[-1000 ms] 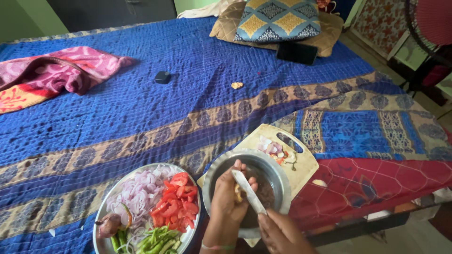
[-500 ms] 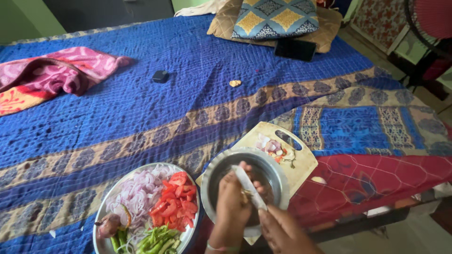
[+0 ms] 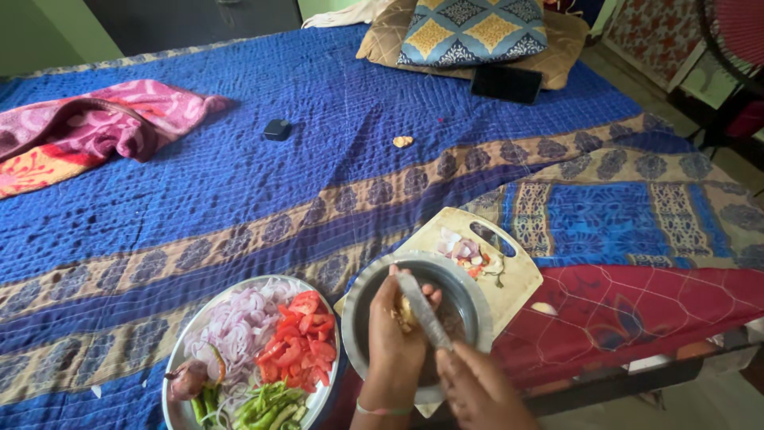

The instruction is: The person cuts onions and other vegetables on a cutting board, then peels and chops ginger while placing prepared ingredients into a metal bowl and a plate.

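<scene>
My left hand holds a small yellowish piece of food over a round steel bowl. My right hand grips a knife, its blade laid against that piece. The bowl rests on a pale wooden cutting board that carries a few vegetable scraps. To the left sits a steel plate with sliced onion, chopped tomato and cut green chillies.
Everything lies on a bed with a blue patterned quilt. A pink cloth is bunched at the far left. A small black object, a yellowish scrap, a black phone and pillows lie farther back.
The view has shifted slightly. Both hands stay over the bowl, and the knife blade has moved a little along the piece in my left hand.
</scene>
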